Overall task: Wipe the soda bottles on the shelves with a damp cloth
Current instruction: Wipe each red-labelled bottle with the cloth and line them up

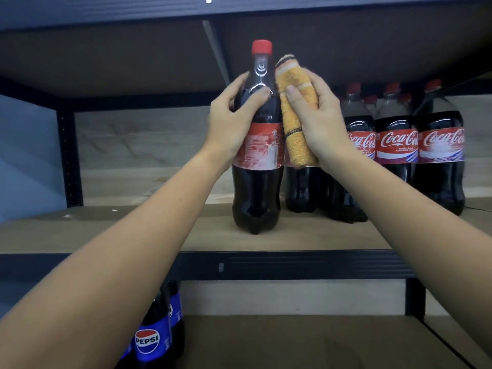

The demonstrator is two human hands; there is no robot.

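A tall cola bottle (pixel 257 182) with a red cap and red label stands upright near the front of the middle shelf (pixel 133 230). My left hand (pixel 230 121) grips its shoulder, thumb across the front and fingers round the left side. My right hand (pixel 318 121) holds a folded orange cloth (pixel 296 123) with dark stripes, pressed against the bottle's right side from the neck down to the label. Behind my right hand stand several more cola bottles (pixel 394 145) in a row.
The upper shelf's dark underside (pixel 133 57) hangs just above the bottle's cap. A black upright post (pixel 68 155) stands at the left. Pepsi bottles (pixel 157 334) sit on the lower shelf under my left forearm. Bare board lies left of the cola bottle.
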